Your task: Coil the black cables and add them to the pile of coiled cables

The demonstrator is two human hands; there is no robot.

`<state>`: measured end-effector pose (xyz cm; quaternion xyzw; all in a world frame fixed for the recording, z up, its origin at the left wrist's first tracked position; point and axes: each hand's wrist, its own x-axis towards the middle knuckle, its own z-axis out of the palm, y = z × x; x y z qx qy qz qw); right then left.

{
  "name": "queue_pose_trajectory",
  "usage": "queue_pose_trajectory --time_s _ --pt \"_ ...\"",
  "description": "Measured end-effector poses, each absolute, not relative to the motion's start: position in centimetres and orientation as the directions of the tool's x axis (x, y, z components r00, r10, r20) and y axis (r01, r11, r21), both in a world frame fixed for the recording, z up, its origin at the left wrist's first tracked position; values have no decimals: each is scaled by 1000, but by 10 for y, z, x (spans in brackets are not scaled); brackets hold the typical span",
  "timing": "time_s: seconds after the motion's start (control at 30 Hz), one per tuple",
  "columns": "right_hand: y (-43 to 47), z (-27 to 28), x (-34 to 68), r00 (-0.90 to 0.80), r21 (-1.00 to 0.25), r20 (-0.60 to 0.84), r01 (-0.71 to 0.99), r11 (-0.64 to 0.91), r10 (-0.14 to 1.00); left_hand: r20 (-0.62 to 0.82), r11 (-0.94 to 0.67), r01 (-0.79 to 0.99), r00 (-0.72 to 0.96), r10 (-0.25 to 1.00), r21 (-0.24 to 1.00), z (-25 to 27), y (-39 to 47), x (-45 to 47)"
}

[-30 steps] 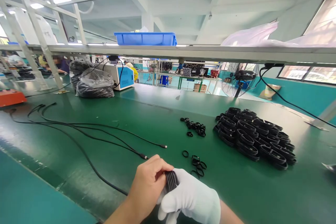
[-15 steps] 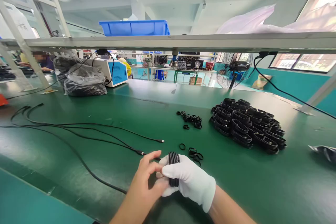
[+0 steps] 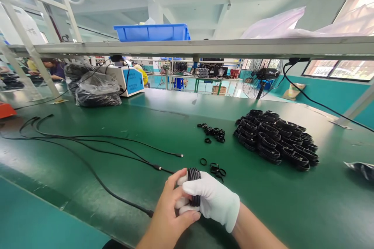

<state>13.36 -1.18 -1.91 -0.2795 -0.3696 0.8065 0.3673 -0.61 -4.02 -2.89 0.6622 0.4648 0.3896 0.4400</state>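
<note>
A black cable wound into a tight coil (image 3: 193,174) stands on edge between my hands, above the near part of the green table (image 3: 140,120). My right hand (image 3: 217,198), in a white glove, is closed around it, thumb across the near side. My bare left hand (image 3: 171,212) curls against the coil from the left, index finger by its top and thumb beneath. Some left fingertips are hidden. Just beyond the coil lie a single black ring (image 3: 203,161) and several black bands (image 3: 214,169). Loose black cables (image 3: 117,150) with plug ends stretch out on the left.
A big heap of coiled black cables (image 3: 270,136) sits to the right, with another cluster of small bands (image 3: 216,133) beside it. Farther back are a plastic-bagged bundle (image 3: 99,89), a blue-and-white machine (image 3: 133,81) and a fan (image 3: 260,78). Overhead, a shelf (image 3: 210,46) spans the table.
My left hand has moved right and closed in on the coil, its thumb now under it. The right hand keeps its hold. The view has shifted slightly.
</note>
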Motion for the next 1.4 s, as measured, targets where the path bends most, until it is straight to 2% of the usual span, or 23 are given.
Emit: queue_pose_trajectory --time_s 0.1,0.17,0.27,0.43,0.5,0.63,0.77,0.9,1.07,1.13,1.2,1.33,1.4 --pt "-15 -12 136 -548 -820 -274 -297 -490 790 103 -176 306 242 965 935 -20 -34 -21" --pt "-18 -6 135 -545 -844 -309 -221 -489 780 187 -247 369 192 963 896 -14 -30 -26" --pt "-22 2 130 -586 -878 -279 -165 -449 761 332 -383 502 190 924 776 -8 -28 -24" --pt "-28 4 131 -609 -897 -294 -91 -433 737 435 -509 604 279 856 614 -6 -31 -12" --pt "-30 2 134 -599 -899 -308 -70 -431 739 452 -517 615 276 848 595 -8 -32 -7" --pt "-32 -7 139 -589 -899 -303 -85 -430 749 427 -448 623 194 883 642 -11 -35 0" --pt "-33 -12 142 -588 -909 -307 -52 -414 749 516 -494 639 173 839 590 -15 -36 5" --pt "-31 -11 146 -574 -921 -327 14 -390 751 598 -576 654 229 768 490 -18 -30 7" --pt "-29 -7 151 -525 -893 -418 90 -440 741 635 -686 568 333 697 455 -21 -19 14" --pt "-27 -7 153 -514 -891 -415 64 -449 751 619 -699 547 367 694 460 -21 -17 17" --pt "-25 -9 155 -485 -884 -416 19 -466 769 540 -671 540 407 737 508 -16 -12 16" --pt "-22 -7 159 -423 -836 -440 -129 -533 793 178 -490 502 546 819 713 7 15 4" --pt "-21 -5 161 -402 -818 -446 -181 -547 800 83 -427 552 541 837 717 16 37 2"
